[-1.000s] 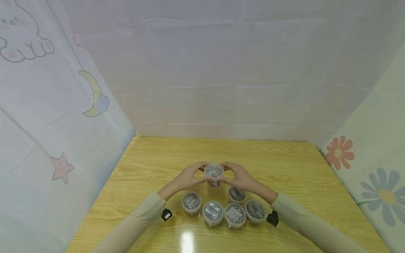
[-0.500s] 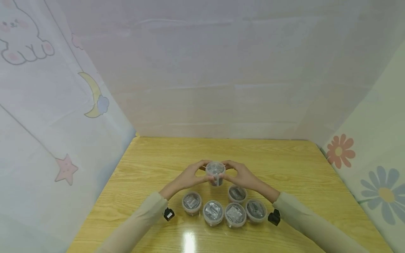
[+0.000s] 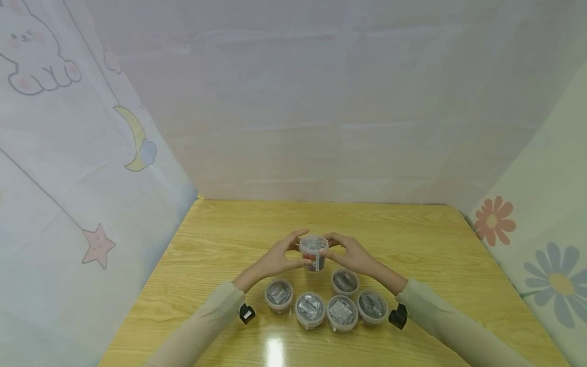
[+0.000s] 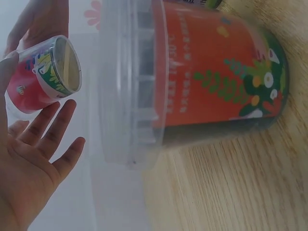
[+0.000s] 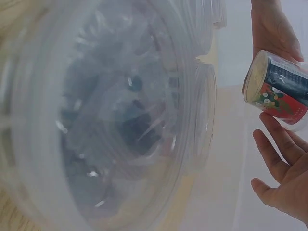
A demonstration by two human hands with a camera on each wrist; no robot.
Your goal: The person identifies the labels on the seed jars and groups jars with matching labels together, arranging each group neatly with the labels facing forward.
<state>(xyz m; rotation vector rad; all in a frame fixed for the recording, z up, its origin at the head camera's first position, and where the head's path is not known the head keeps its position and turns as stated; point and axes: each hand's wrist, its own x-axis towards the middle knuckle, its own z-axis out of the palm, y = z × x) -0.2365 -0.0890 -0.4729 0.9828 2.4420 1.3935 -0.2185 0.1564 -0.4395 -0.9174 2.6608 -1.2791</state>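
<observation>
Both hands hold a small lidded plastic tub [image 3: 314, 253] up above the table, one from each side. It is clear, with a red, flowered label, and something grey shows through its lid. My left hand [image 3: 277, 257] has its thumb on the near side of the tub and its fingers round the left side. The right hand [image 3: 350, 254] grips the right side, thumb in front near the rim. In the left wrist view the tub [image 4: 41, 79] lies between the thumb and spread fingers of my left hand [image 4: 29, 168]. The right wrist view shows my right hand's [image 5: 288, 168] fingers beside the tub's base.
Several similar tubs stand on the wooden table [image 3: 220, 224] nearer the body: one on the left [image 3: 278, 294], others below and right of the hands, such as a tub [image 3: 341, 312] at the front. Printed cloth walls [image 3: 321, 153] enclose the table.
The held tub has tilted and turned, so more of its red label shows. My left index finger has lifted a little from the rim. The standing tubs have stayed put.
</observation>
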